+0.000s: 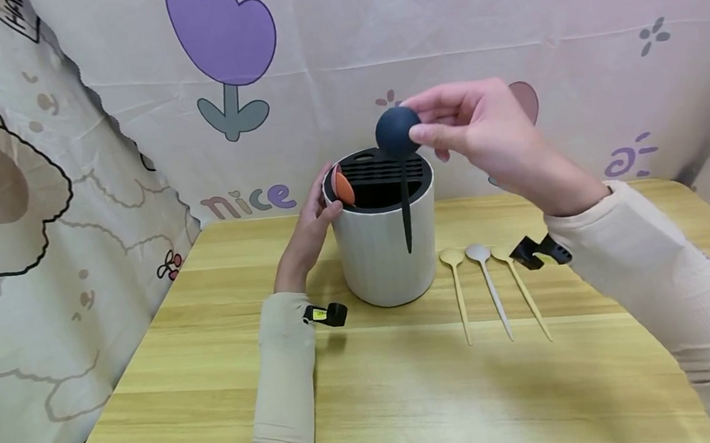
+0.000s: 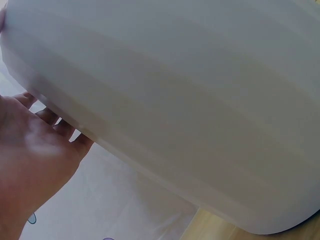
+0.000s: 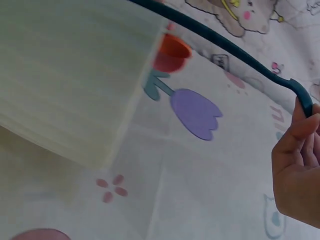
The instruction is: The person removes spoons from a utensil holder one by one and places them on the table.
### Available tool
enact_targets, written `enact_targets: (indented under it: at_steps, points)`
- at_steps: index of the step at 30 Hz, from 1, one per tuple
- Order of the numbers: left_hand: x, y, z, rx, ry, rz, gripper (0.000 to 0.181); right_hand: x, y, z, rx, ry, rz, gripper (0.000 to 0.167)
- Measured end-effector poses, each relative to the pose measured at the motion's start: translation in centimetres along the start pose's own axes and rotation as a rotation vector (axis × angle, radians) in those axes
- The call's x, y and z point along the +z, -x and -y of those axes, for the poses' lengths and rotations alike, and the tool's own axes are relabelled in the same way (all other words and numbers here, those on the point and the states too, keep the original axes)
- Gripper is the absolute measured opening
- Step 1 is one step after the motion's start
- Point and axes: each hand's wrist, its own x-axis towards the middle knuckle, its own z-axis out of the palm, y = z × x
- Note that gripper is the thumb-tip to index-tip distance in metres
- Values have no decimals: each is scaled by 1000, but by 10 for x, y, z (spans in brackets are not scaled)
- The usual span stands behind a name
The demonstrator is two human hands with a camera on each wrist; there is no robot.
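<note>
My right hand point(image 1: 481, 121) pinches a dark blue spoon point(image 1: 396, 130) by its bowl, with its thin handle hanging down in front of the holder's rim. In the right wrist view that handle point(image 3: 227, 46) runs away from the fingers towards the holder. A white round utensil holder point(image 1: 388, 258) with a black slotted top stands on the table. My left hand point(image 1: 314, 233) holds its left side near the rim, thumb towards the front. Inside the holder, at the left, orange and pink spoon heads point(image 1: 343, 188) stick up.
To the right of the holder lie a yellow spoon point(image 1: 452, 258), a light grey spoon point(image 1: 479, 253) and another yellow spoon point(image 1: 525, 290), side by side on the wooden table point(image 1: 413, 403). A printed cloth point(image 1: 338, 57) hangs behind the table and at its sides.
</note>
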Motion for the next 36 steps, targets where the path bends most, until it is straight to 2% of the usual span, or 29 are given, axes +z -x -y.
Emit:
enact_targets:
  at_steps: [5,16,21,36]
  points:
    - [-1,0,1,6,-4,1,118,4,1,-17,11,69,40,31]
    - [0,0,0,19,-8,7,116,5,8,-34,127,77,76,46]
    - [0,1,0,13,-18,1,116,6,11,-42,134,67,83,53]
    - [-1,0,1,15,-14,1,116,2,18,-59,155,166,95,58]
